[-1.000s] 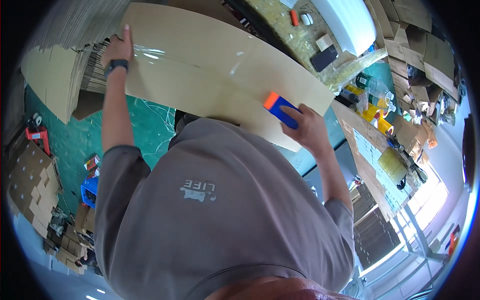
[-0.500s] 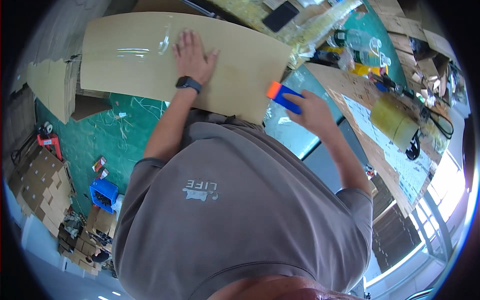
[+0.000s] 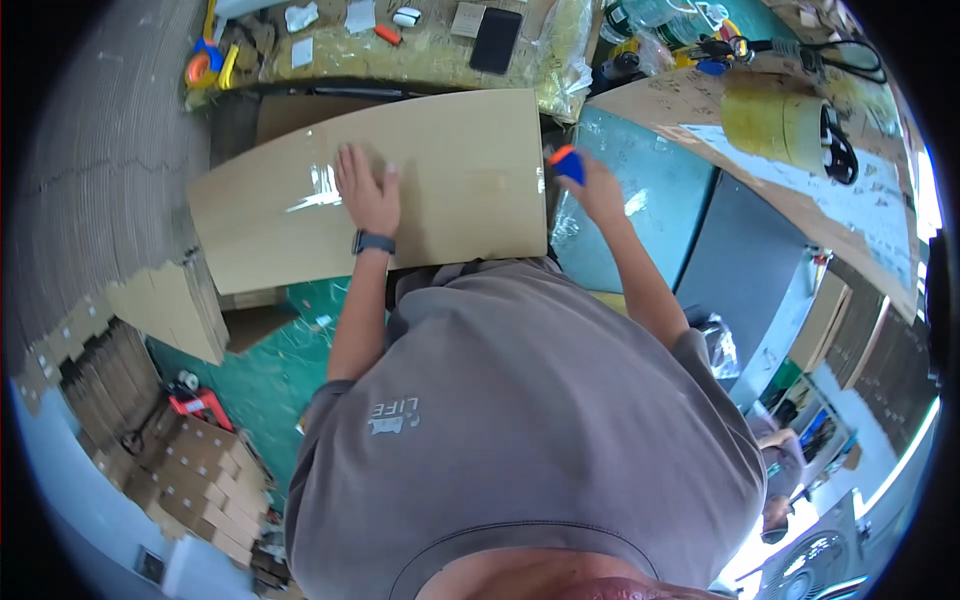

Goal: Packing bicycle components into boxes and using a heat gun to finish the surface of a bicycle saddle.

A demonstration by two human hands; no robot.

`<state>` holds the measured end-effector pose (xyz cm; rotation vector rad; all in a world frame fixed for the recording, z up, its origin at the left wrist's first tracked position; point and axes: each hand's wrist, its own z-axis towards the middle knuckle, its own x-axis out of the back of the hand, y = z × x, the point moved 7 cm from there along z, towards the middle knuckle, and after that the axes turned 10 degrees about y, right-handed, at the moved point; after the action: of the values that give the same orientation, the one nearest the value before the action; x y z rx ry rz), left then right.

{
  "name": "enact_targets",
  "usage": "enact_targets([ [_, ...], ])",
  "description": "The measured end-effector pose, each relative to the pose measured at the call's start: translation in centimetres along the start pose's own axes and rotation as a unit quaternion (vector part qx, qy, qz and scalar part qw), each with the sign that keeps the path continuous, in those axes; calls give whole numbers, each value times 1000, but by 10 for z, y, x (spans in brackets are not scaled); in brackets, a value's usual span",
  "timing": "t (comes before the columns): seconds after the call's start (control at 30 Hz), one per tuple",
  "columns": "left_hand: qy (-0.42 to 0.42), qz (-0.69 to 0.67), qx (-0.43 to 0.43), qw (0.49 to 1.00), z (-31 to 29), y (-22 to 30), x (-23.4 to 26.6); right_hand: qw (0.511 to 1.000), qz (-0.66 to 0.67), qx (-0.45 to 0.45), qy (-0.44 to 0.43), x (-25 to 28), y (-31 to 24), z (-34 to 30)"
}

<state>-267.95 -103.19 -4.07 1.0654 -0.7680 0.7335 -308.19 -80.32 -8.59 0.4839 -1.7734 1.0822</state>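
Observation:
A large brown cardboard box (image 3: 460,180) lies in front of me, its flat face up, with strips of shiny clear tape (image 3: 322,187) left of the middle. My left hand (image 3: 370,198) rests palm down on that face, fingers stretched out and a dark watch at the wrist. Just beyond the box's right end, my right hand (image 3: 600,188) grips a blue hand tool with an orange end (image 3: 568,165). Its exact kind I cannot make out. The orange end points toward the box edge, with a small gap between them.
Behind the box is a worn bench with a black phone (image 3: 495,42), an orange-red piece (image 3: 388,35) and a tape dispenser (image 3: 205,62). Bottles (image 3: 640,14) and a yellow tape roll (image 3: 775,125) stand at the right. Stacked cardboard (image 3: 90,140) fills the left.
The view has turned, so the bench behind shows more. My right hand has moved the blue tool along the box's right end toward the far side. My left hand stays flat on the box.

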Motion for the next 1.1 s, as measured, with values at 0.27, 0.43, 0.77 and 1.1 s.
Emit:
enact_targets([
  [0.27,163,319,163,919,105,-292,179,945,-152,-284,56,-28,176,-100],
  [0.43,-7,56,258,964,167,-441,201,897,256,-301,197,-25,-93,-43],
  [0.77,21,-593,273,757,177,-469,426,601,607,-183,487,123,-256,-227],
  [1.1,-260,-463,395,750,148,-735,186,621,701,-316,149,-137,-60,-230],
])
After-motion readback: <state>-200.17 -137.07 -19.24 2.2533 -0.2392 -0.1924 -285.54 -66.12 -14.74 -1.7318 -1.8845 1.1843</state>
